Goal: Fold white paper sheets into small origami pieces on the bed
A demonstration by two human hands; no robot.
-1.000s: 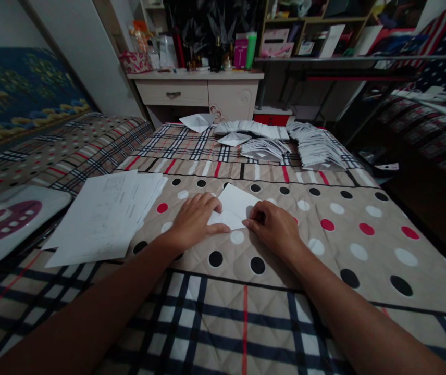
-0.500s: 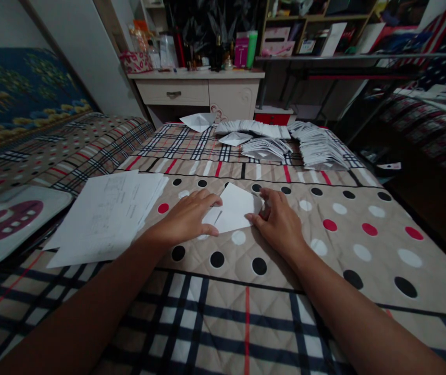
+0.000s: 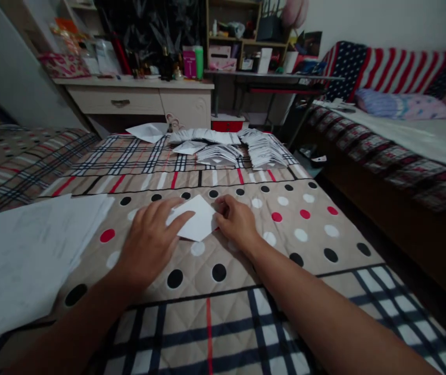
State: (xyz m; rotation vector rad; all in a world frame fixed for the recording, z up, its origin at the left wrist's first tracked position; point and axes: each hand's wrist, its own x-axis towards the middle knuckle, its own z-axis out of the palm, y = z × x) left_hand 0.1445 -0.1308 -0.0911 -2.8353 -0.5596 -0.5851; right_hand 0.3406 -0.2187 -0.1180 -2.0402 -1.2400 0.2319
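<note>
A folded sheet of white paper (image 3: 198, 221) with pointed corners lies on the polka-dot bedspread (image 3: 238, 323) between my hands. My left hand (image 3: 150, 242) holds it at the left side, its thumb on top and its fingers along the upper left edge. At the right corner, my right hand (image 3: 234, 221) pinches the paper between thumb and curled fingers. The fingertips of that hand are partly hidden. Loose sheets of printed paper (image 3: 23, 255) lie in a pile to the left of my left hand.
Farther up the bed sit a stack of folded papers (image 3: 264, 150), another bundle (image 3: 219, 154) and a loose folded sheet (image 3: 147, 132). Beyond the bed stands a white dresser (image 3: 129, 99) with bottles on it. A second bed (image 3: 395, 127) is at the right.
The view has swung to the right, so the second bed shows more. My left thumb has moved onto the folded paper. My right hand still grips its right corner.
</note>
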